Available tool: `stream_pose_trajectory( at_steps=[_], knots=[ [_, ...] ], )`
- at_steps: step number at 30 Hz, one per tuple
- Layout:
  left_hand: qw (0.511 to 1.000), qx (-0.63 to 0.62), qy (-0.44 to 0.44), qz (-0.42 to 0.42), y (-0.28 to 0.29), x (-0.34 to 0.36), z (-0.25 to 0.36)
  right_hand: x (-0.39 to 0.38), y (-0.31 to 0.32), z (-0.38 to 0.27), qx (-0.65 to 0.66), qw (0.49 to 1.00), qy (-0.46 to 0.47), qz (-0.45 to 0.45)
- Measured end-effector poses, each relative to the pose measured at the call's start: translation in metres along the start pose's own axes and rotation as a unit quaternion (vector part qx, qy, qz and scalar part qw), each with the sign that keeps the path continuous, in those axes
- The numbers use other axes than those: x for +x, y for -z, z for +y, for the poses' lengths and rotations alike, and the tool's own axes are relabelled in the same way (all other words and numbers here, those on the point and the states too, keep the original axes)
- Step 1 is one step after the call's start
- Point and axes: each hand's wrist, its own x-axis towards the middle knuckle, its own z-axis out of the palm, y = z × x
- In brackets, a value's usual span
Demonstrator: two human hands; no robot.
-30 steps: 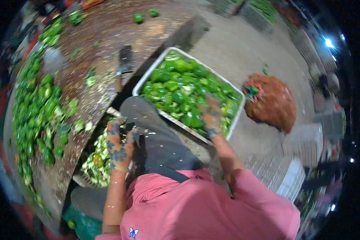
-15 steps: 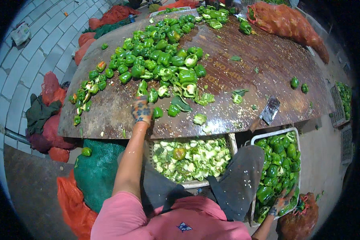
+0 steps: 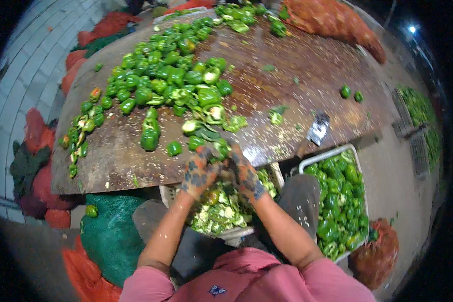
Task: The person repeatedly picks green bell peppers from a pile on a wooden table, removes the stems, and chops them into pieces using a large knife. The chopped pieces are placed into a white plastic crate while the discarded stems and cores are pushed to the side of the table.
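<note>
My hands meet over the table's near edge, both in patterned orange-and-grey gloves. Closed around a green bell pepper (image 3: 220, 149) are my left hand (image 3: 199, 173) and, on its other side, my right hand (image 3: 245, 177); motion blurs the fingertips. Below them a crate (image 3: 235, 234) holds pale pepper cores and green scraps, partly covered by my hands. Just beyond my hands lie whole peppers, a cut pepper (image 3: 215, 114) and a leaf. A large heap of green bell peppers (image 3: 158, 75) spreads over the table's left half.
A white crate (image 3: 363, 205) full of green peppers stands by my right leg. On the brown table (image 3: 287, 85) lies a broad-bladed tool (image 3: 318, 131). A green mesh sack (image 3: 110, 231) is at my left; a filled orange sack (image 3: 332, 22) lies at the far right.
My left hand has drawn back from the heap toward the near edge. My right hand has left the white crate and joined it at the pepper. The view has shifted.
</note>
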Motion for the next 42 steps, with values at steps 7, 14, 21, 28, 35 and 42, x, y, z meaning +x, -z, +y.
stream_pose_trajectory(
  at_steps=[7,14,21,28,35,42],
  knots=[
    [0.803,-0.501,0.322,-0.023,-0.034,-0.059,0.061,-0.057,0.050,0.023,-0.183,0.957,0.206,-0.088],
    [0.795,-0.550,0.237,-0.097,-0.067,-0.092,0.120,-0.111,0.081,-0.026,0.006,0.978,0.178,-0.104],
    [0.879,-0.438,0.124,-0.142,-0.114,-0.077,0.179,-0.158,0.111,-0.068,-0.400,0.861,0.279,0.141],
    [0.981,-0.174,-0.051,-0.067,-0.134,-0.040,0.138,-0.220,0.194,-0.073,-0.528,0.739,0.120,0.400],
    [0.927,0.339,0.089,0.135,0.015,0.002,-0.096,-0.348,0.455,0.091,-0.837,0.365,0.052,0.405],
    [0.940,0.023,0.293,0.172,0.089,0.022,-0.183,-0.210,0.316,-0.029,-0.465,0.754,0.245,0.394]
  ],
)
